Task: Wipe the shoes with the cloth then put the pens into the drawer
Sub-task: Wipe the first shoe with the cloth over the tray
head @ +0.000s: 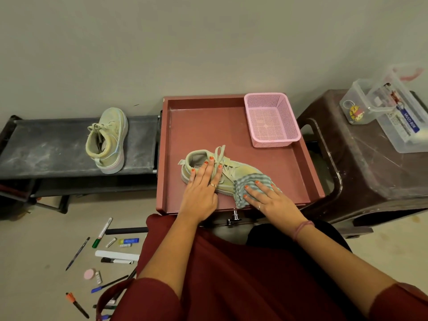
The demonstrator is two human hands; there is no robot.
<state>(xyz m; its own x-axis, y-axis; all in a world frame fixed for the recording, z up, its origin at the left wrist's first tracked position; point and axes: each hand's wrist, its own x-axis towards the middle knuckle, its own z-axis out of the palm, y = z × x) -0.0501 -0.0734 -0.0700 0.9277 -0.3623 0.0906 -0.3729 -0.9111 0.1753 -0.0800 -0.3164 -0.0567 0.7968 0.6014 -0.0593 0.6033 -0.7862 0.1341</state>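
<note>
A pale green shoe (240, 171) lies on its side on the red tray-like top (208, 126) of the drawer unit. My left hand (201, 188) rests flat on its heel and ankle, fingers straight. A grey striped cloth (252, 184) covers the shoe's toe, and my right hand (268, 198) presses it down with straight fingers. The second shoe (108, 140) stands on the dusty black rack (46, 147) to the left. Several pens and markers (102, 232) lie scattered on the floor at lower left. The drawer knob (235, 216) shows below the tray's front edge.
A pink mesh basket (271, 121) sits in the tray's far right corner. A brown plastic stool (361, 163) at the right carries clear plastic boxes (389, 112). Erasers, a pink round item and a white strip lie among the pens. A wall is behind.
</note>
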